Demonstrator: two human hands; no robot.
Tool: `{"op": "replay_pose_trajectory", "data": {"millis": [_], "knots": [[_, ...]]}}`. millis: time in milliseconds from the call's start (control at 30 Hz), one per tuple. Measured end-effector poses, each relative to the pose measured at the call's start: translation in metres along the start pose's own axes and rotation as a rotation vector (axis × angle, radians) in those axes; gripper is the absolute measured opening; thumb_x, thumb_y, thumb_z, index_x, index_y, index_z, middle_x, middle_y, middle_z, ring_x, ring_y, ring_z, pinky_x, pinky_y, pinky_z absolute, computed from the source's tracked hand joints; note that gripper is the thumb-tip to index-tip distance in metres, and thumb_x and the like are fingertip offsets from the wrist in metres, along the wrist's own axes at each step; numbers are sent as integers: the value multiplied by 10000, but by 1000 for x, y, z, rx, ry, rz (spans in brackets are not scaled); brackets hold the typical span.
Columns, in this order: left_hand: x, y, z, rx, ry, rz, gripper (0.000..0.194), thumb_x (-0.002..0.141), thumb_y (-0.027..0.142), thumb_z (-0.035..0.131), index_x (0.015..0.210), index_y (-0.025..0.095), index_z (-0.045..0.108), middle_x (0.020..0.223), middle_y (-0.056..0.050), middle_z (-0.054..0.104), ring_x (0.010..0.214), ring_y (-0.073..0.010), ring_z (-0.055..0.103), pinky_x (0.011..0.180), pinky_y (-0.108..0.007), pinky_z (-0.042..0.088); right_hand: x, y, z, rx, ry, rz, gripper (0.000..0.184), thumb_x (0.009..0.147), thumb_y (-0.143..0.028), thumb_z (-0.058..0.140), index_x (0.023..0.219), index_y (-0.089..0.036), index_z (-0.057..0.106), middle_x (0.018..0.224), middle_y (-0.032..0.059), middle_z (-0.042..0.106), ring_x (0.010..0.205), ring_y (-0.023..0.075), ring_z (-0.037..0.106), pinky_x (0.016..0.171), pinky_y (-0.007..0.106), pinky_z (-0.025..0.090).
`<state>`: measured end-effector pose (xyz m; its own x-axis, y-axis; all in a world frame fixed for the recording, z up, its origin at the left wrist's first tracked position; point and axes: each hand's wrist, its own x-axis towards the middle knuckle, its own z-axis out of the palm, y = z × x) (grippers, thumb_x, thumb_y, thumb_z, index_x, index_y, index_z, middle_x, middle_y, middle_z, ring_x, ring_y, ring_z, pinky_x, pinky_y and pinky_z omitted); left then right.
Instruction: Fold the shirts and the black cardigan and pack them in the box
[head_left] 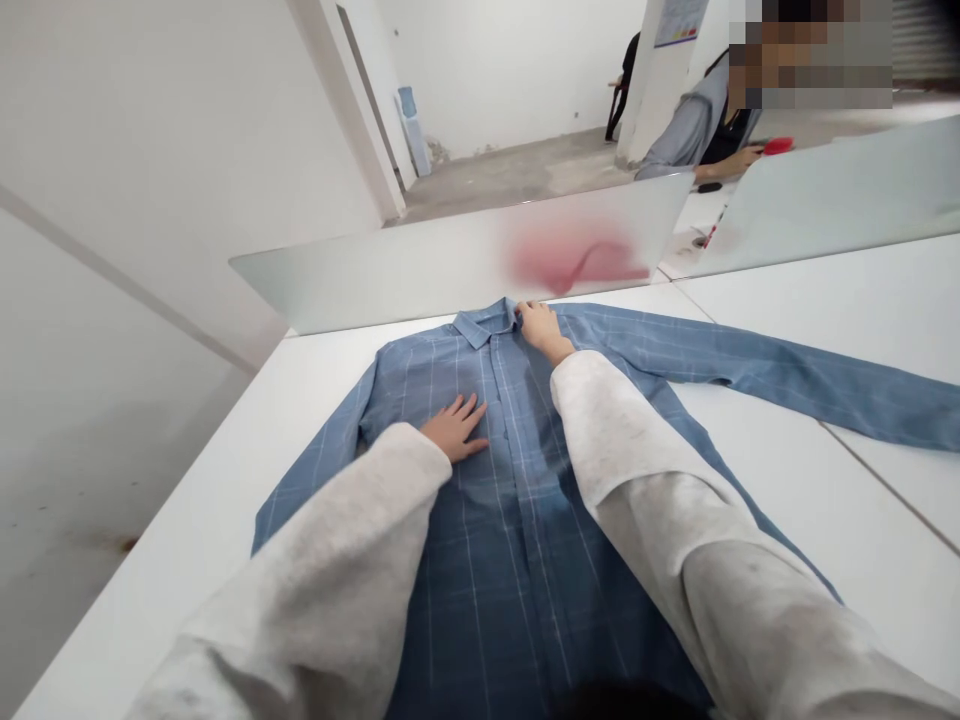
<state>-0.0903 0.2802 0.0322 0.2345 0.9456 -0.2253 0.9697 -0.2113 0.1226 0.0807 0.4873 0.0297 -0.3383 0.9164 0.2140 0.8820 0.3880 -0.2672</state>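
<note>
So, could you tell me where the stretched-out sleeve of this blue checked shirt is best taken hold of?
Probably at the sleeve's outer end, from above on the right: it lies flat and straight on the white table, away from the shirt's body.

No text can be read; the poster (680,22) on the pillar (646,100) is too small.

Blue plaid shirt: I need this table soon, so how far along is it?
Done: the blue plaid shirt lies face up, spread flat, placket closed. In hand: the right hand is at the collar, the left hand rests flat on the chest. Left: the sleeve stretched out rightward lies unfolded; no fold shows.
</note>
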Motion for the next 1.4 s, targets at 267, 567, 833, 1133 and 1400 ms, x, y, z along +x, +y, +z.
{"op": "replay_pose_trajectory", "data": {"millis": [267,567,833,1133,1400], "knots": [[93,-32,-50,-47,403,-229,398,932,180,291,1198,174,587,1234,-109,630,1154,-232,569,981,-389,436,19,9,15,22,-25,-195,576,816,-28,399,1327,-252,541,1471,103,379,1303,265,404,1021,422,375],[125,-40,7,-89,510,-312,420,935,259,359,1309,149,513,1427,-116,471,1352,-264,378,1121,-486,271,67,26,19,-46,-170,-298,468,849,-38,418,1215,-225,642,1315,125,524,1155,235,544,978,311,395],[125,-43,6,-101,479,-295,454,945,286,310,1352,161,466,1461,-104,429,1377,-256,340,1135,-490,241,76,48,11,-74,-241,-222,378,875,-185,484,1235,-216,594,1146,133,618,1014,253,594,864,332,431],[127,-46,2,-136,544,-222,504,954,293,302,1439,162,345,1492,-126,375,1380,-281,323,1119,-518,240,69,60,-22,162,-290,-286,335,883,-370,526,1125,-143,573,1098,84,658,896,185,597,752,259,417],[125,-31,-6,-169,673,-83,387,950,426,371,940,188,676,1041,-81,633,1029,-212,555,947,-360,399,74,45,4,91,-191,-277,364,962,-270,364,1246,-130,545,1170,129,623,1039,219,566,870,301,400]]}}
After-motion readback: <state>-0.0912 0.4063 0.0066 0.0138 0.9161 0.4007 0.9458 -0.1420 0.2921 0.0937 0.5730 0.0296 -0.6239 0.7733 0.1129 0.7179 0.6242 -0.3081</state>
